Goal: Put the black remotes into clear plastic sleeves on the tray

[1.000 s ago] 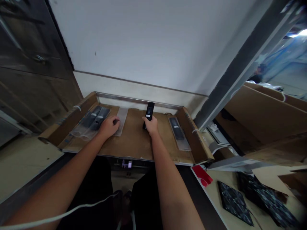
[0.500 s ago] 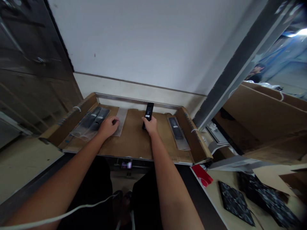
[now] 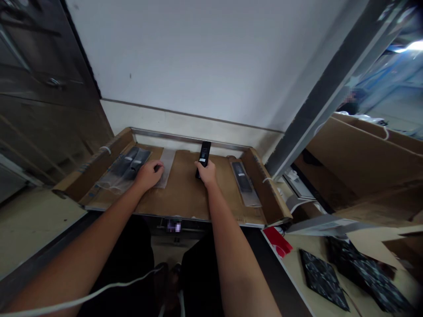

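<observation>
In my right hand (image 3: 208,171) is a slim black remote control (image 3: 205,152), tilted upright, with a white label near my thumb. My fingers are wrapped round its lower end. Over the left part of the cardboard-lined tray (image 3: 185,198) lies my left hand (image 3: 149,174), its fingers curled; what they hold, if anything, is hidden. Beside and partly under it is a flat clear plastic sleeve (image 3: 168,163). Farther left, dark remotes in clear bags (image 3: 127,163) lie close together. Another bagged remote (image 3: 243,176) lies at the tray's right side.
Folded cardboard walls (image 3: 267,189) edge the tray, and a white panel (image 3: 185,57) rises behind it. To the right stand a grey post (image 3: 324,83) and a large carton (image 3: 370,154). Dark patterned slabs (image 3: 324,277) lie lower right. A white cable (image 3: 109,286) crosses my lap.
</observation>
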Tool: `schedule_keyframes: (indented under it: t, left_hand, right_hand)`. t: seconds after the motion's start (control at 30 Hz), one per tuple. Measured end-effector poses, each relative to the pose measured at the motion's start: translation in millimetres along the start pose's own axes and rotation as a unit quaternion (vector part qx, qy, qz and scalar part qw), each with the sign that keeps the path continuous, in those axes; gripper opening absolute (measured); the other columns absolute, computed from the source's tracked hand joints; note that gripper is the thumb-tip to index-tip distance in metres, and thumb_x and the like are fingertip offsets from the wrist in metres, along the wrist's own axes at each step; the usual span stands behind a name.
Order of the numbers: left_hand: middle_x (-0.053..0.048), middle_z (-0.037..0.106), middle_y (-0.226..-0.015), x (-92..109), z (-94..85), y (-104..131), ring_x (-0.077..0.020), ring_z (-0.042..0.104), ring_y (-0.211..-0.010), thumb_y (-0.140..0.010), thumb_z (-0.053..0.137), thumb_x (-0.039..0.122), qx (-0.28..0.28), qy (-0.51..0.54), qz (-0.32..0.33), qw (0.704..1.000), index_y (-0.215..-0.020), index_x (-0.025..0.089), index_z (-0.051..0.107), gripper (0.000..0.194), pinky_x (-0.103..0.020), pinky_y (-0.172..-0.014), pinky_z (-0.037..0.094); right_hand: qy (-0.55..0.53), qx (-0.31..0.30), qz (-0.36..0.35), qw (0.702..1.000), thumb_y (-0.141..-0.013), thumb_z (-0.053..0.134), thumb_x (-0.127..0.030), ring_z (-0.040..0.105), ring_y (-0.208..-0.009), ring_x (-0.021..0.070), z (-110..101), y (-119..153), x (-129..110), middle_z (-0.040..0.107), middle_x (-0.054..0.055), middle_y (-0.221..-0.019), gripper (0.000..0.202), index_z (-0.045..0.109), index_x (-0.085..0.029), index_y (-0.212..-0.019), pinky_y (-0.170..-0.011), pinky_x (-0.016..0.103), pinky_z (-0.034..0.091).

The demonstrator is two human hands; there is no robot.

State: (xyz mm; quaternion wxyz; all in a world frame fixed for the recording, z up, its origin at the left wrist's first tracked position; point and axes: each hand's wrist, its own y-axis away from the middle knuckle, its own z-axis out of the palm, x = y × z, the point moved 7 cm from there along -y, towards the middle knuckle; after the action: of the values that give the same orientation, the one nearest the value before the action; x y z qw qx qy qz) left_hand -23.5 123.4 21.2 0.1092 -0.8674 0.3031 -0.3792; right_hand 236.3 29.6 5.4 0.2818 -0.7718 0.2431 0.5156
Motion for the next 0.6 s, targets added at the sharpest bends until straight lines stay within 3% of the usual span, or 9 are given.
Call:
schedule_keyframes:
  t: [0.13, 0.37, 0.47, 0.6]
  left_hand:
    - [-0.006, 0.071, -0.111, -2.4, 0.3, -0.2, -0.0231, 0.064, -0.103, -0.085, 0.054, 0.032, 0.0, -0.012, -0.012, 1.0, -0.095, 0.022, 0.068, 0.02, -0.036, -0.095, 0.048]
    - [-0.007, 0.068, -0.116, -0.7, 5.0, -0.4, -0.0228, 0.061, -0.111, -0.087, 0.053, 0.033, -0.018, -0.015, 0.032, 0.999, -0.099, 0.022, 0.065, 0.021, -0.037, -0.101, 0.046]
    - [-0.009, 0.067, -0.12, 1.4, 4.3, 0.2, -0.0236, 0.059, -0.115, -0.088, 0.051, 0.036, -0.017, -0.028, 0.034, 0.999, -0.109, 0.02, 0.063, 0.029, -0.038, -0.104, 0.044]
    - [-0.012, 0.055, -0.14, 7.2, 6.3, 1.8, -0.0253, 0.05, -0.13, -0.092, 0.047, 0.045, -0.035, -0.064, 0.051, 0.996, -0.128, 0.018, 0.058, 0.047, -0.04, -0.112, 0.037]
  right_hand:
    - [-0.001, -0.001, -0.003, 1.0, -0.068, 0.069, -0.047, 0.059, -0.069, 0.0175, 0.8, -0.1, -0.5, 0.066, 0.003, -0.075, 0.033, 0.067, -0.017, -0.081, -0.065, 0.028, 0.043]
    - [-0.008, 0.001, -0.001, 1.0, -0.068, 0.069, -0.047, 0.059, -0.07, 0.0181, 1.1, 0.4, -0.5, 0.065, 0.002, -0.074, 0.032, 0.065, -0.018, -0.081, -0.065, 0.027, 0.042]
    - [0.0, 0.005, -0.007, 1.0, -0.068, 0.069, -0.047, 0.059, -0.07, 0.0182, 1.5, -0.7, 0.1, 0.065, 0.003, -0.075, 0.032, 0.064, -0.018, -0.079, -0.065, 0.028, 0.042]
    - [0.002, 0.003, -0.007, 1.0, -0.068, 0.069, -0.047, 0.059, -0.07, 0.018, 1.8, -1.1, 0.5, 0.066, 0.004, -0.076, 0.032, 0.065, -0.018, -0.08, -0.065, 0.028, 0.042]
